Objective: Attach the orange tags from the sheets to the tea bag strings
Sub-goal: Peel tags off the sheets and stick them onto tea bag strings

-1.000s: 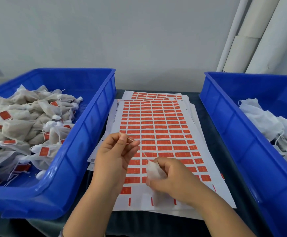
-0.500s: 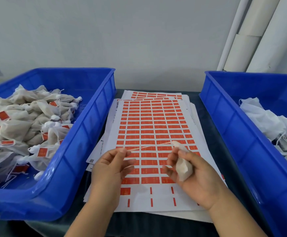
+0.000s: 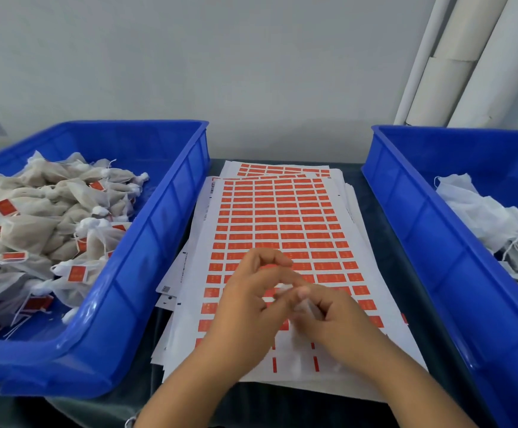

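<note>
A stack of white sheets (image 3: 285,217) printed with rows of orange tags lies on the dark table between two bins. Both of my hands meet over the sheet's near part. My right hand (image 3: 338,322) curls round a small white tea bag (image 3: 299,308), which is blurred and mostly hidden by fingers. My left hand (image 3: 251,301) has its fingers curled, and its fingertips pinch the bag's white upper end against the right fingertips. The string cannot be made out. The sheet's nearest rows have empty spots where tags are gone.
A blue bin (image 3: 159,230) on the left holds several tea bags with orange tags on their strings. Another blue bin (image 3: 421,242) on the right holds white tea bags without tags. White pipes stand against the wall at the back right.
My hands were apart with the string stretched between them. Now they have come together, the right hand moving left, and the string no longer shows.
</note>
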